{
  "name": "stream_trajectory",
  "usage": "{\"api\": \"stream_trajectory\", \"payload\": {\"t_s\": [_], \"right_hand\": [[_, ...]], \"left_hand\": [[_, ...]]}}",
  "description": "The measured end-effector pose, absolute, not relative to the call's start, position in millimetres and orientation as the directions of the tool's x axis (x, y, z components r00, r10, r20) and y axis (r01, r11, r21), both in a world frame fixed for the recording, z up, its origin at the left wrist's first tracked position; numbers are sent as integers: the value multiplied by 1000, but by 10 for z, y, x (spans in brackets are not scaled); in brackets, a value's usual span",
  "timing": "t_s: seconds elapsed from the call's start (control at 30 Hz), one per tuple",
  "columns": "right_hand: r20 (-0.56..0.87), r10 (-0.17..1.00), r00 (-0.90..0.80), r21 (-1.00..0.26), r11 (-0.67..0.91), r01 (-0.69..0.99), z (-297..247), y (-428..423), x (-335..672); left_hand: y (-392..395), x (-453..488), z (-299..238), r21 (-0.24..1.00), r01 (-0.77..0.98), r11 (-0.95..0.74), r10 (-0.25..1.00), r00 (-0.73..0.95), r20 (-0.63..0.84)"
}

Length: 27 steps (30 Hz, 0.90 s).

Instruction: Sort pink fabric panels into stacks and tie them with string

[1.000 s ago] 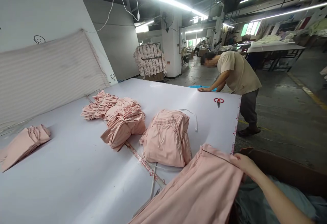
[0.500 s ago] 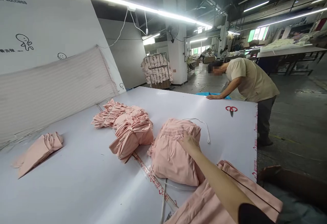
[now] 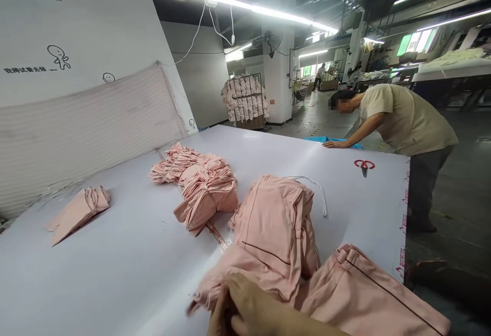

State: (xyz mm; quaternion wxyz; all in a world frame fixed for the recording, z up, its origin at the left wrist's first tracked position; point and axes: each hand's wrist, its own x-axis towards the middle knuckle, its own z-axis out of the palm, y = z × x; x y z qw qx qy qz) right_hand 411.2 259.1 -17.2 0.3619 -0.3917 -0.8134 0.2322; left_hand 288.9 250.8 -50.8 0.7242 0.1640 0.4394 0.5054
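My right hand (image 3: 253,303) is at the bottom middle, its fingers curled on the near end of a pink garment (image 3: 264,223). That garment lies spread over the pink bundle, with a dark line along its edges. Part of my left hand (image 3: 217,318) shows at the lower edge, close against the right; its fingers are mostly hidden. To the right, another folded pink garment (image 3: 376,285) with a dark line lies flat by my forearm. A white cord (image 3: 320,187) runs out from behind the bundle.
Tied pink bundles (image 3: 207,182) lie on the white table (image 3: 134,274), with a small folded pink stack (image 3: 82,210) at left. Red-handled scissors (image 3: 364,166) lie near the right edge. A person (image 3: 406,116) leans over the far right side, one hand on the table.
My right hand has moved from the top of the bundle down to the left. A pink garment now covers the gathered waistband that showed there. The view has shifted left.
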Motion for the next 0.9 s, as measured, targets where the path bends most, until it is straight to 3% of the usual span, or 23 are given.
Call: {"api": "stream_trajectory", "payload": {"t_s": [0.07, 0.17, 0.2, 0.27, 0.37, 0.47, 0.57, 0.7, 0.9], "right_hand": [[330, 836, -437, -740, 517, 430, -229, 2491, 4247], [235, 956, -175, -750, 293, 593, -368, 2519, 4686], [245, 966, -79, -682, 230, 694, -444, 2558, 4838], [318, 947, -46, -438, 190, 879, -637, 2652, 5093], [352, 903, -246, -29, 273, 962, -931, 2784, 5342], [302, 869, -392, 187, 349, 918, -1060, 2865, 5507], [276, 839, -469, 235, 414, 879, -996, 2890, 5640], [305, 833, -462, 201, 418, 886, -861, 2932, 5721], [405, 792, -457, 220, 400, 890, -803, 3132, 5678]], "left_hand": [[2564, 2829, -446, 603, -669, 434, 852, 86, -517], [2524, 2709, -426, 509, -755, 414, 795, 26, -607], [2493, 2683, -434, 506, -758, 412, 787, 16, -617], [2423, 2659, -464, 508, -756, 413, 793, 24, -609], [2313, 2689, -527, 501, -779, 377, 802, 4, -598], [2216, 2791, -606, 469, -808, 357, 815, 24, -579], [2163, 2947, -643, 465, -775, 427, 799, 84, -595], [2184, 3099, -618, 520, -739, 429, 770, -3, -639], [2230, 3007, -813, 407, -706, 579, 640, 85, -763]]}}
